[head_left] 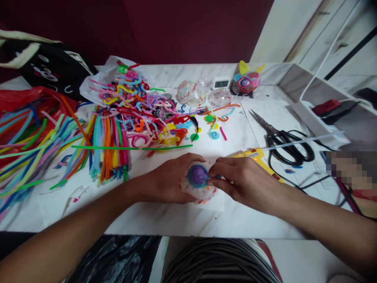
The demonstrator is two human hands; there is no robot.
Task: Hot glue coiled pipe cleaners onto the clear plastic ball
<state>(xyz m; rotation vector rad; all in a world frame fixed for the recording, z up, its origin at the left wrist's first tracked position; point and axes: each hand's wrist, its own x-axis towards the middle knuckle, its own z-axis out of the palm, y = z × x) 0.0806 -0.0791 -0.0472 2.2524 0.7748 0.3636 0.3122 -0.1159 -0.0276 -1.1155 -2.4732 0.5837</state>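
My left hand [171, 179] is wrapped round a clear plastic ball [194, 194] with coloured flecks, low over the table's front part. On the ball's top sits a round pipe cleaner coil [198, 175], purple in the middle and teal at the rim. My right hand [238, 179] pinches at the coil's right edge, thumb and forefinger close together. The fingertips partly cover that edge. Just behind my right hand lies a yellow glue gun [256, 155], partly hidden by it.
Loose pipe cleaners [108, 145] and a tangled heap of curled ones [132, 94] cover the left side. Black-handled scissors [282, 141] lie at right. Behind are clear plastic domes [191, 93], a small digital clock [221, 83] and a decorated pink ball [248, 82]. A cable runs at right.
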